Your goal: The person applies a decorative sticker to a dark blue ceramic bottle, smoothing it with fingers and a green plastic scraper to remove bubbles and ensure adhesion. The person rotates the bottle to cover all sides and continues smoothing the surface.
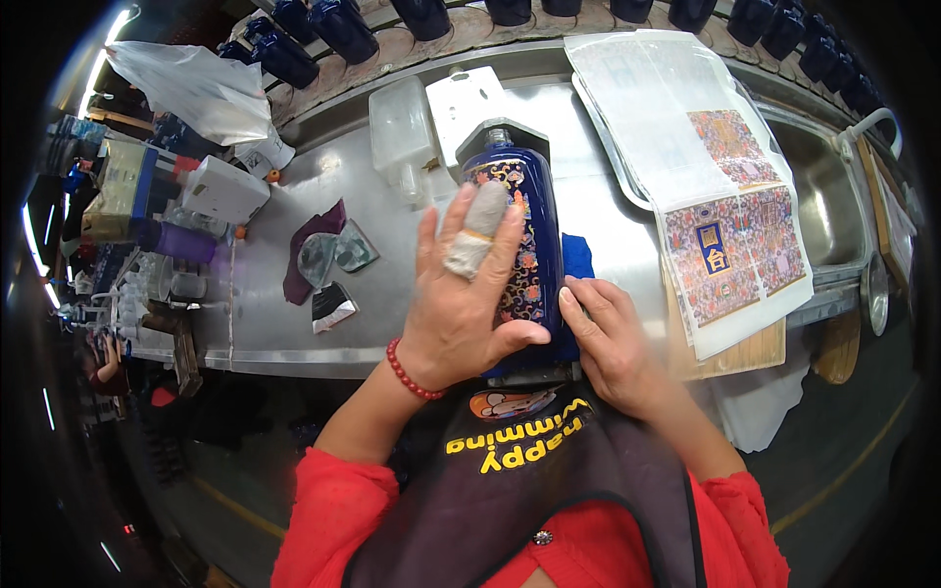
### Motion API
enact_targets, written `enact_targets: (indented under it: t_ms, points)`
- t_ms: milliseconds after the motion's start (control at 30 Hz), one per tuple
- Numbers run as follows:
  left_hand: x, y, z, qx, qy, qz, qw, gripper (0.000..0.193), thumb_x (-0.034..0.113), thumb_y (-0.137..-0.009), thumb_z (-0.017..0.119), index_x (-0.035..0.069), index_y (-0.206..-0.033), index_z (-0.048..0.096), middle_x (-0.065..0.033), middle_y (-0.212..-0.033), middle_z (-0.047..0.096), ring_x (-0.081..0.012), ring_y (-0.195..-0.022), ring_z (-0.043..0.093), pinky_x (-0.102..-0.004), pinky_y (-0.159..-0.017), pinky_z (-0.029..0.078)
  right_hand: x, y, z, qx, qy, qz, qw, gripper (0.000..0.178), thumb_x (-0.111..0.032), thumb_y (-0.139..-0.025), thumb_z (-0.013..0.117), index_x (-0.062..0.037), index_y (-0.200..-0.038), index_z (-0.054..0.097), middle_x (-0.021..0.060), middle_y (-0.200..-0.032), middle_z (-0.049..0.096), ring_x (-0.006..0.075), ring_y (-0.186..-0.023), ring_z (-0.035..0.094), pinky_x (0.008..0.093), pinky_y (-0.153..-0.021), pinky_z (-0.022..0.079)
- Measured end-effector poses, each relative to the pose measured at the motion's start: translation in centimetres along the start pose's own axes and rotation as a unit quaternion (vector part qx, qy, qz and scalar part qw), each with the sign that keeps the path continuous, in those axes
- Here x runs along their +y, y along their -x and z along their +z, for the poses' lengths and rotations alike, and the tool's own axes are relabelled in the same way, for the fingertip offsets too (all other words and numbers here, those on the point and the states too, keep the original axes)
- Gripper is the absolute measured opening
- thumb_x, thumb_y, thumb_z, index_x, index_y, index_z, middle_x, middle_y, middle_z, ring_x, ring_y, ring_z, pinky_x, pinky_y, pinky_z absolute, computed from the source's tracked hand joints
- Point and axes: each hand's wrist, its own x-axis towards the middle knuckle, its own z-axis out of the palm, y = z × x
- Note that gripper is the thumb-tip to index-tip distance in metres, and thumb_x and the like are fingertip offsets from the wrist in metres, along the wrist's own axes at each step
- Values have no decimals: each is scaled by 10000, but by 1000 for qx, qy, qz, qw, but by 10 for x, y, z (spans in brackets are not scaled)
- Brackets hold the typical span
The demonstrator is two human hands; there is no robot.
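A dark blue glazed bottle (pixel 547 225) lies on its back on the metal worktop, neck pointing away from me. A patterned floral decal (pixel 529 279) covers its upper face. My left hand (pixel 453 309) is spread flat on the decal, slightly blurred. One of its fingers wears a grey cloth wrap (pixel 474 235) with a yellowish band. Against the bottle's right side, my right hand (pixel 616 343) is closed with bent fingers, gripping its lower edge. A bright blue cloth (pixel 577 255) lies just beyond those fingers, partly hidden behind the bottle.
Patterned decal sheets (pixel 730 260) overlie a white tray (pixel 627 176) at the right, near a sink (pixel 828 211). Dark scraps (pixel 319 253) lie left. A clear plastic container (pixel 400 127) stands behind. Several blue vessels (pixel 343 31) line the far ledge.
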Motion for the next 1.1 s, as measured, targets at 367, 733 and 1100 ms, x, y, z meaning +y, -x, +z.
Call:
enact_targets:
  t_ms: [367, 733, 1100]
  points:
    - [18, 16, 10, -67, -99, 37, 992, 928, 758, -911, 425, 31, -1481, 511, -186, -1500, 513, -387, -1480, 349, -586, -1226, 105, 0, -1, 2, 9, -1, 1, 1000, 584, 99, -757, 603, 63, -1339, 557, 263, -1333, 559, 448, -1184, 540, 508, -1024, 471]
    - [22, 52, 21, 8, -88, 11, 996, 747, 672, -997, 387, 96, -1417, 609, -116, -1438, 597, -327, -1443, 430, -559, -1237, 102, 1, 1, 3, 5, -2, -1, 1000, 619, 101, -745, 602, 49, -1359, 551, 260, -1331, 558, 444, -1193, 537, 507, -1029, 469]
    - [19, 53, 24, -20, -18, 48, 998, 774, 676, -983, 432, 59, -1422, 594, -179, -1457, 571, -371, -1445, 430, -536, -1247, 99, -1, 1, 3, 13, -8, 3, 1000, 626, 108, -738, 602, 57, -1359, 546, 256, -1336, 553, 437, -1201, 533, 499, -1033, 466]
